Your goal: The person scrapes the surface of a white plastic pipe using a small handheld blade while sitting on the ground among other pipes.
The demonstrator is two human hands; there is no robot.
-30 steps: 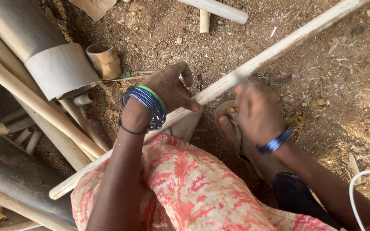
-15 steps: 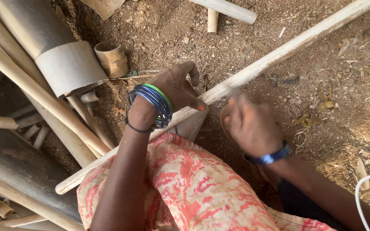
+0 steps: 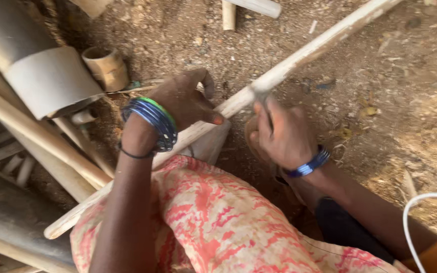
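Clamped over a long pale pole (image 3: 299, 63), the left hand (image 3: 185, 101) presses it down with the thumb along its near side. Just right of it the right hand (image 3: 281, 134) is closed around something slim that meets the pole; blur hides what it is (a blade or a stick, I cannot tell).

Nearest, below the pole, a knee in pink and white patterned cloth (image 3: 218, 222) covers the pole's underside and whatever props it. The pole's near end pokes out left of the cloth, and its far end is cut off by the top edge.

Left of the pole lie thicker bamboo stems (image 3: 36, 134), one wrapped in a plain grey band (image 3: 51, 81). Beyond the left hand stands a short hollow bamboo stub (image 3: 106, 65) on bare dirt.
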